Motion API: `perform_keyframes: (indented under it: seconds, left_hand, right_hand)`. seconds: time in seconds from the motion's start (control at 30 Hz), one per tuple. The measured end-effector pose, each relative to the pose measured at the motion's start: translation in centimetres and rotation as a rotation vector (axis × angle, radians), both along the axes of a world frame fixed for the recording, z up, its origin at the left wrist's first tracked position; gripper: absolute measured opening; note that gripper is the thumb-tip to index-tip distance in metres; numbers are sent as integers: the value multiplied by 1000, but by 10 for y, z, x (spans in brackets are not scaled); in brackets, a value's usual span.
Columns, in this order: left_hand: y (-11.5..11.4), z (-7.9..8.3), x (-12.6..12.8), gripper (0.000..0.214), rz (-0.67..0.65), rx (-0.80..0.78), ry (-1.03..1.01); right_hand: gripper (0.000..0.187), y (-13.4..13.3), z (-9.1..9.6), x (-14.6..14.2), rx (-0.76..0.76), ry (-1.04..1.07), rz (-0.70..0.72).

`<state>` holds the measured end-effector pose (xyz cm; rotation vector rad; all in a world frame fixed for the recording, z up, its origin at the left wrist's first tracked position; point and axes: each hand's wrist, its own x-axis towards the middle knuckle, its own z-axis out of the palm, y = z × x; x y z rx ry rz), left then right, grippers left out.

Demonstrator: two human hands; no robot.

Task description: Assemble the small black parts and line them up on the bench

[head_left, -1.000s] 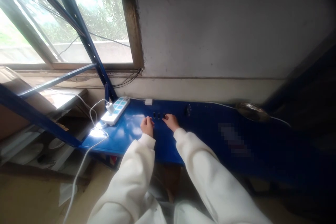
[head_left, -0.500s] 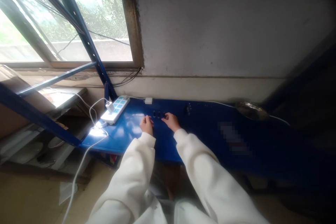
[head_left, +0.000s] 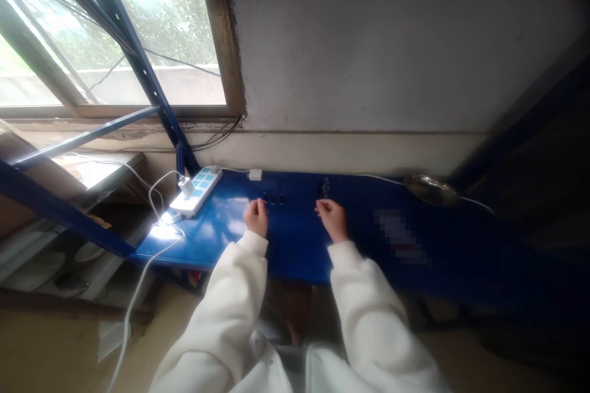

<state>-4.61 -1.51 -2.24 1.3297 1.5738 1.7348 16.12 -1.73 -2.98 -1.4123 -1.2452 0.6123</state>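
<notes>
My left hand point(head_left: 256, 217) is closed in a loose fist over the blue table point(head_left: 290, 239); whatever it may hold is too small to make out. Just beyond its fingertips, small dark pieces point(head_left: 273, 199) stand in a short row. To the right, my right hand point(head_left: 332, 220) has thumb and fingers drawn together at the near side of a cluster of small dark and greyish pieces point(head_left: 326, 185). Anything between those fingertips cannot be made out.
A white power strip point(head_left: 196, 193) with a plugged-in charger and cable lies at the table's left end. By the wall sit a white adapter point(head_left: 255, 175) and, farther right, a shiny metal dish point(head_left: 431, 189). A blue metal upright point(head_left: 147, 80) rises at the left.
My right hand has moved right, away from the row of small dark pieces to the cluster. My left hand stays closed near the row. The view has shifted slightly.
</notes>
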Motion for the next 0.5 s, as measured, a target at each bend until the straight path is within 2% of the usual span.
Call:
perform_keyframes:
  seconds: [0.1, 0.27, 0.33, 0.4, 0.5]
  left_hand:
    - [-8, 8, 15, 30, -121, 29, 237]
    - [-22, 20, 52, 28, -391, -77, 598]
    - [-22, 21, 68, 39, -466, -84, 711]
    - [-17, 21, 84, 51, -502, -111, 855]
    - [-1, 17, 107, 59, -454, -202, 1018]
  right_hand:
    - [30, -2, 0, 12, -2, 10, -66]
    - [21, 6, -5, 31, -56, -58, -131]
    - [20, 12, -7, 37, -116, -133, -157]
    - [21, 19, -8, 42, -198, -226, -169]
    - [25, 27, -7, 43, -322, -374, -178]
